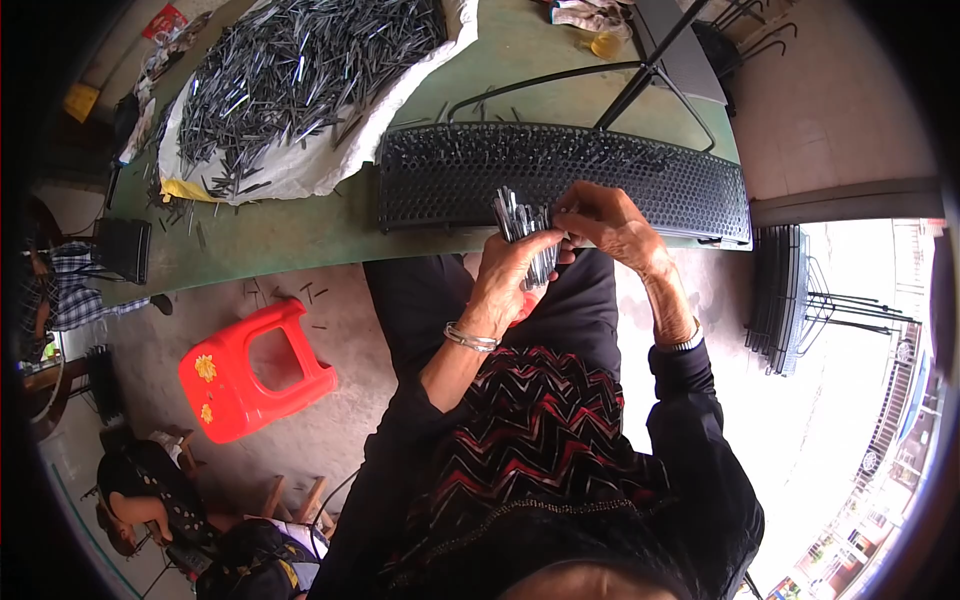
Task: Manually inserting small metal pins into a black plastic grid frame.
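Looking at a bundle of thin dark strips (515, 218), held over the lap just in front of the near edge of the green bench (290, 245). Our left hand (507, 270) is wrapped around it, thumb across the front, strip ends sticking up unevenly. Our right hand (620, 235) has its fingers curled in at the bundle's right side; too small to tell whether they pinch a strip. Just beyond sits a black perforated panel (440, 190); left of it, a large heap of similar strips (300, 70) on a white sack (372, 145). Handling, our guess: each strip light and fairly stiff, glossy enough to slide against its neighbours, not very fragile, though thin ones could bend. Bundle has little to bind it but grip, so we'd hold it round the middle, firm but not crushing, and take single strips by a protruding end.
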A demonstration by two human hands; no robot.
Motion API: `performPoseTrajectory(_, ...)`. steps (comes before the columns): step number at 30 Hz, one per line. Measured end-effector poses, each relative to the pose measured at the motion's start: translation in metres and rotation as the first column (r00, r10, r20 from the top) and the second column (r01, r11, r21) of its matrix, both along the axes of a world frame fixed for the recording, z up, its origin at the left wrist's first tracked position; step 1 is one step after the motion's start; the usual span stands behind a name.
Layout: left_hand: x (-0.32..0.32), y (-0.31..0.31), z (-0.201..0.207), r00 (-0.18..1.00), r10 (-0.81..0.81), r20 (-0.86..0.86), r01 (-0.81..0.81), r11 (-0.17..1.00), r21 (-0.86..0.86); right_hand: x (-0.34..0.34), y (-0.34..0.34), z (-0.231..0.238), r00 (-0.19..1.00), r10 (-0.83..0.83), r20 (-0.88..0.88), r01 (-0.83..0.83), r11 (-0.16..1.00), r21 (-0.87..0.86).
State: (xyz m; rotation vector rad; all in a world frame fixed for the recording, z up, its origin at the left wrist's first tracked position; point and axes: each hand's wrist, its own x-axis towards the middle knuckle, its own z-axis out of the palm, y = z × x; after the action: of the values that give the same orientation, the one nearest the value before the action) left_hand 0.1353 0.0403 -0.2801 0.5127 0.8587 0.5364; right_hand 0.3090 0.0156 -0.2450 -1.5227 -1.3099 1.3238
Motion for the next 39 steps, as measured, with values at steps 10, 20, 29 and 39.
performPoseTrajectory(10,-0.002,0.004,0.0,0.996,-0.033,0.08,0.034,0.999,-0.005,-0.001,-0.002,0.009,0.999,-0.034,0.038,0.035,0.999,-0.016)
performPoseTrajectory(20,-0.001,0.001,0.012,0.998,-0.011,-0.059,0.012,1.0,0.023,0.003,-0.005,0.009,0.995,-0.046,-0.093,0.043,0.998,-0.034)
performPoseTrajectory(29,-0.001,-0.003,-0.015,0.979,0.11,0.173,-0.08,0.982,-0.173,0.015,0.012,0.007,0.896,-0.43,0.109,0.362,0.851,0.38)
performPoseTrajectory(39,0.003,-0.009,-0.015,0.935,0.083,0.344,0.012,0.965,-0.264,0.023,0.033,-0.017,0.805,-0.499,0.321,0.288,0.802,0.523)
